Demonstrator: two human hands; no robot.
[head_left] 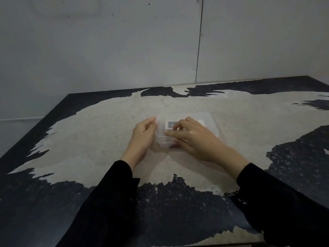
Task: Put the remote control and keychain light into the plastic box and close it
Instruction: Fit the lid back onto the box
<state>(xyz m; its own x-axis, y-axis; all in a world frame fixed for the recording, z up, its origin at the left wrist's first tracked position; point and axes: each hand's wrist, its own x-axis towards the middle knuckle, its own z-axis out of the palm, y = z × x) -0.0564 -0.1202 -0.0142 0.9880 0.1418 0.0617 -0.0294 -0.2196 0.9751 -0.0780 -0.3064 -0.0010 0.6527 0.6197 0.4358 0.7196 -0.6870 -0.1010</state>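
Observation:
A clear plastic box (208, 122) with its lid on stands in the middle of the table. A white item with a grey panel, likely the remote control (170, 125), shows through the lid. My left hand (144, 138) cups the box's left end, thumb on the lid edge. My right hand (194, 138) lies over the front of the lid, fingers pressing its near-left corner. A small dark and red piece (172, 146) shows low inside the box under my right fingers; whether it is the keychain light I cannot tell.
The table (99, 132) has a worn pale centre and dark patches toward its edges. A grey wall (124, 50) rises right behind it. The table's left edge (32, 129) drops away to the floor.

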